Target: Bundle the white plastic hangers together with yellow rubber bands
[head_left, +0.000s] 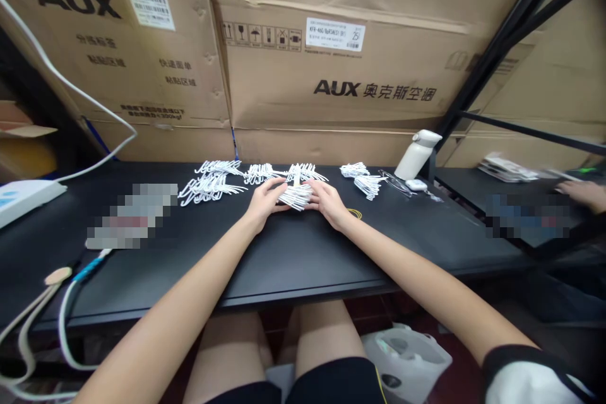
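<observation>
The left hand (263, 205) and right hand (331, 203) were half-curled, fingers gripping opposite sides of a white bundle (295, 197) over the black table (298, 259). Other white bundles (211, 188) lay behind and to both sides; a pale bottle (415, 158) stood farther right.

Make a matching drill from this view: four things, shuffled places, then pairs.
1. Left hand and right hand
2. Bottle
3. Yellow loop
4. White container

A. Beside the black post
B. Lower than the tabletop, beside the right thigh
C. Around a white strand bundle
D. Next to the right wrist

Pairs: 1-C, 2-A, 3-D, 4-B
</observation>
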Action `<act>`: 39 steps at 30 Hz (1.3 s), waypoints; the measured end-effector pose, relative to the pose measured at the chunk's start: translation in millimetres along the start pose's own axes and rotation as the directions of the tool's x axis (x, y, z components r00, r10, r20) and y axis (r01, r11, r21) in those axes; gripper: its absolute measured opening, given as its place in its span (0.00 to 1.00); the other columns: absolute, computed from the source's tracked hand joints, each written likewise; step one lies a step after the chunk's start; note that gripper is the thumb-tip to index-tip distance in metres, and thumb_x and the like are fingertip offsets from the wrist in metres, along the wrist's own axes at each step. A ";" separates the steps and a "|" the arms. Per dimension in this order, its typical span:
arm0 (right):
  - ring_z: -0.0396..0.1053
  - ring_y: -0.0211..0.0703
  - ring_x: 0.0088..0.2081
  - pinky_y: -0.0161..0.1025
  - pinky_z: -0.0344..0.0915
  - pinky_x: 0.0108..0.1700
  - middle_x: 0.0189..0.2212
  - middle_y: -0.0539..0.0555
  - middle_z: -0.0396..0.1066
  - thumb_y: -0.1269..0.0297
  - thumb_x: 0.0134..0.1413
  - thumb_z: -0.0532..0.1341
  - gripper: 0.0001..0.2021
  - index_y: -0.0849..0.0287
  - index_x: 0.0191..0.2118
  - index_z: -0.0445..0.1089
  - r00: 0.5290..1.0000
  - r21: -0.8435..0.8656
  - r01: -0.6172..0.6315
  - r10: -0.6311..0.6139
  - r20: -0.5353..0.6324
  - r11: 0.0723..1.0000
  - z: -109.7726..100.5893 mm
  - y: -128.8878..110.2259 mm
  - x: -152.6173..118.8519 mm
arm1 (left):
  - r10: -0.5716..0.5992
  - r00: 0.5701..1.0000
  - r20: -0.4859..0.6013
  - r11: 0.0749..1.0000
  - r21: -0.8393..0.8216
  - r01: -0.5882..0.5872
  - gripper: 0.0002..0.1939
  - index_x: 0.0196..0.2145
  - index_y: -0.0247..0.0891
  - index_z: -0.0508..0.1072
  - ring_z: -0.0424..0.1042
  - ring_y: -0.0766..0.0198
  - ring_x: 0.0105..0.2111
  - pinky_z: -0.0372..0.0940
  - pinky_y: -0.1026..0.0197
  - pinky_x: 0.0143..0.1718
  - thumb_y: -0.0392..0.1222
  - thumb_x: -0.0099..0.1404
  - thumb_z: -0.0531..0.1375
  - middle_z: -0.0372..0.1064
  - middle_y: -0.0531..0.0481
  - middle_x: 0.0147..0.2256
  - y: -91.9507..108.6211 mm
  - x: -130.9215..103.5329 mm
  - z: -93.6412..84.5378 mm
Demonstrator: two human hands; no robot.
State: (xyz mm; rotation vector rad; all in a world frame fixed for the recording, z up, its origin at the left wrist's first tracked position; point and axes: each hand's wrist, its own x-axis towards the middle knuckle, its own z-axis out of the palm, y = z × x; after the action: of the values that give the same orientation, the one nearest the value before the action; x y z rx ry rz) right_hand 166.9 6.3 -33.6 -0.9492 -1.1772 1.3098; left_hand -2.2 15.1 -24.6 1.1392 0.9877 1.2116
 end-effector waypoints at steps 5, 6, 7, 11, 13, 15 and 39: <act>0.72 0.39 0.37 0.36 0.73 0.33 0.53 0.59 0.64 0.64 0.51 0.59 0.23 0.54 0.55 0.62 0.971 -0.289 0.236 -0.238 0.027 0.928 -9.2 -5.6 -0.8 | -0.116 0.988 0.100 0.993 -0.022 0.119 0.13 0.40 0.36 0.75 0.73 0.60 0.33 0.72 0.57 0.30 0.42 0.56 0.62 0.73 0.45 0.37 8.1 -3.6 0.0; 0.71 0.41 0.40 0.37 0.73 0.35 0.58 0.60 0.60 0.65 0.50 0.59 0.27 0.52 0.58 0.60 0.937 -0.385 0.347 -0.337 0.097 0.855 -11.3 -8.3 -2.3 | -0.155 0.978 0.140 0.987 -0.014 0.159 0.14 0.41 0.36 0.74 0.73 0.61 0.31 0.71 0.58 0.28 0.40 0.56 0.62 0.73 0.46 0.36 10.3 -5.4 0.4; 0.71 0.43 0.43 0.39 0.73 0.38 0.61 0.60 0.55 0.66 0.51 0.60 0.28 0.52 0.59 0.59 0.887 -0.465 0.458 -0.420 0.189 0.758 -13.1 -11.4 -4.0 | -0.190 0.967 0.169 0.981 0.001 0.192 0.15 0.42 0.37 0.74 0.72 0.61 0.29 0.71 0.59 0.26 0.39 0.56 0.62 0.73 0.46 0.35 12.1 -7.3 0.8; 0.65 0.49 0.53 0.48 0.67 0.51 0.58 0.59 0.62 0.69 0.54 0.59 0.18 0.54 0.51 0.69 0.680 -0.572 0.725 -0.531 0.506 0.384 -19.1 -22.0 -7.3 | -0.268 0.943 0.200 0.964 0.062 0.260 0.11 0.40 0.35 0.74 0.70 0.65 0.24 0.68 0.63 0.23 0.37 0.58 0.59 0.73 0.48 0.29 15.2 -11.1 2.2; 0.65 0.48 0.54 0.49 0.64 0.54 0.52 0.58 0.67 0.70 0.55 0.58 0.15 0.54 0.48 0.72 0.644 -0.578 0.751 -0.543 0.538 0.319 -22.9 -22.6 -5.4 | -0.302 0.934 0.189 0.953 0.060 0.296 0.09 0.38 0.35 0.73 0.70 0.65 0.23 0.68 0.63 0.23 0.39 0.61 0.57 0.72 0.48 0.28 15.4 -10.2 2.4; 0.68 0.48 0.51 0.47 0.64 0.53 0.49 0.58 0.70 0.69 0.55 0.59 0.13 0.56 0.46 0.73 0.646 -0.593 0.743 -0.564 0.514 0.311 -27.5 -20.0 -1.7 | -0.335 0.922 0.194 0.941 0.029 0.336 0.12 0.38 0.34 0.72 0.71 0.64 0.22 0.68 0.63 0.23 0.44 0.64 0.54 0.72 0.47 0.27 16.1 -8.1 2.0; 0.58 0.32 0.17 0.32 0.56 0.21 0.16 0.47 0.62 0.52 0.56 0.58 0.16 0.62 0.33 0.74 0.895 -0.624 0.445 -0.310 0.320 0.642 -22.3 -19.8 -8.2 | 0.012 0.946 0.325 1.000 0.018 -0.018 0.21 0.42 0.34 0.77 0.71 0.56 0.44 0.60 0.54 0.53 0.47 0.52 0.68 0.75 0.42 0.42 13.1 -5.3 -2.2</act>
State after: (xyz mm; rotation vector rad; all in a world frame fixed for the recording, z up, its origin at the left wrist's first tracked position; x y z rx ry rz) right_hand 193.4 -0.7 -19.3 -1.0171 -1.9694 0.6002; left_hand -7.3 10.1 -12.3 1.3154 0.7423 0.9860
